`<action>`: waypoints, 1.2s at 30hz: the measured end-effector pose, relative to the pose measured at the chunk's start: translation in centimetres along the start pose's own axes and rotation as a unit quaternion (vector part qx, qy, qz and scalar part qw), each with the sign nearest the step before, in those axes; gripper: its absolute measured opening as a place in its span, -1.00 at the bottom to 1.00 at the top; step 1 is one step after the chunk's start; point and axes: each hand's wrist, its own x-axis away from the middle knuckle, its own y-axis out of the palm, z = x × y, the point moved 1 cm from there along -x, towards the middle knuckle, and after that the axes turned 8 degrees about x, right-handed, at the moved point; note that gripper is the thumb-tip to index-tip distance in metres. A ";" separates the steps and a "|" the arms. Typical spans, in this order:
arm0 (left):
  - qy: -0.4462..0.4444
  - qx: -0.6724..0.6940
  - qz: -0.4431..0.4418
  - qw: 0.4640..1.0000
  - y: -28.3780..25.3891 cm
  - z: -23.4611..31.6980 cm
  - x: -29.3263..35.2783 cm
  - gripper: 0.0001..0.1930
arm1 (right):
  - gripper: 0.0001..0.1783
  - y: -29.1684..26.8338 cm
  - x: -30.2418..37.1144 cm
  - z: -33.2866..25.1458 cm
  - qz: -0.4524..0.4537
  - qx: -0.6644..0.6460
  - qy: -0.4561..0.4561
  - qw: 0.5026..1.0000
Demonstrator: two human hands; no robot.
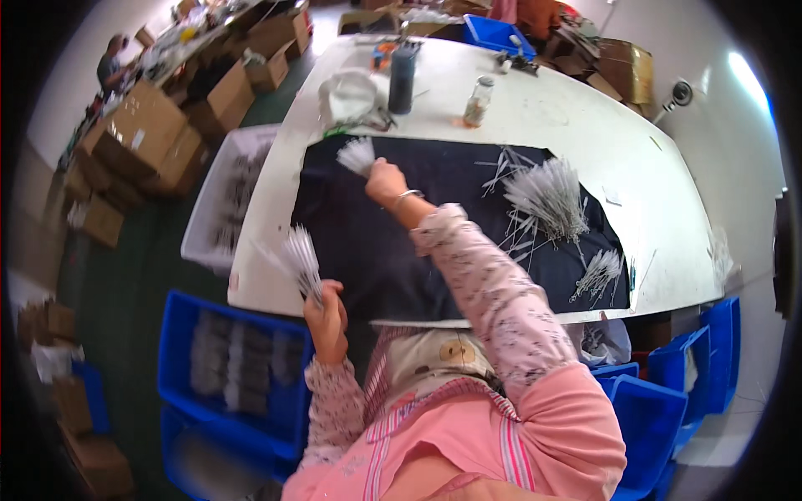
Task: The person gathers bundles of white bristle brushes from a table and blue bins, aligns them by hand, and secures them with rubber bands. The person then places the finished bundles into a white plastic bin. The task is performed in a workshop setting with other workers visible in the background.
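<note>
My left hand (328, 321) is closed round the lower ends of a bundle of thin white-bristled wire brushes (302, 253), bristles pointing up, at the table's near left edge. Stretched across to the far left of the black cloth (376, 242), my right hand (387, 182) is closed on a second bundle of the same brushes (357, 154), a little blurred. On the cloth's right side lies a large heap of white brushes (547, 196) with wire loop ends. A smaller pile of brushes (600, 274) sits nearer me, by the cloth's right corner.
Toward the back of the white table (660, 184) stand a dark bottle (402, 79), a glass jar (478, 102) and a clear plastic bag (349, 96). Left of it are a white bin (205, 200) and a blue crate (180, 334) of bundles. Blue bins (643, 417) stand at right.
</note>
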 end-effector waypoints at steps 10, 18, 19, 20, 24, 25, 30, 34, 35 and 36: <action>-0.055 0.065 -0.086 0.993 0.4 0.5 0.3 -0.67 | -0.54 6.8 -2.7 -1.6 0.097 0.173 0.021 0.980; -0.235 0.148 -0.143 0.950 1.4 -0.9 1.7 -0.78 | -0.36 -3.4 -0.3 -3.5 -0.192 -0.287 -0.185 0.920; -0.251 0.139 -0.154 0.946 1.8 -1.1 2.0 -0.78 | -0.35 -4.9 1.1 -4.2 -0.243 -0.350 -0.236 0.873; -0.268 0.129 -0.164 0.941 2.0 -1.1 2.2 -0.79 | -0.33 -6.0 3.0 -4.7 -0.292 -0.409 -0.284 0.816; -0.294 0.068 -0.218 0.928 2.9 -1.4 2.4 -0.81 | -0.33 -11.1 9.5 -5.5 -0.387 -0.338 -0.418 0.749; -0.294 0.044 -0.234 0.926 3.2 -1.4 2.4 -0.81 | -0.38 -11.4 10.2 -5.0 -0.394 -0.299 -0.450 0.744; -0.233 -0.002 -0.252 0.939 5.4 -1.1 3.0 -0.80 | -0.48 -12.5 12.1 -2.7 -0.309 -0.245 -0.485 0.781; -0.236 0.005 -0.246 0.940 6.5 -1.2 2.9 -0.78 | -0.51 -13.9 12.0 -1.1 -0.209 -0.127 -0.488 0.838; -0.246 0.038 -0.231 0.941 7.1 -1.9 3.2 -0.75 | -0.52 -13.8 11.7 0.0 -0.155 -0.098 -0.511 0.840; -0.247 0.072 -0.217 0.942 7.5 -2.1 3.4 -0.73 | -0.56 -14.7 12.2 0.5 -0.060 -0.055 -0.527 0.846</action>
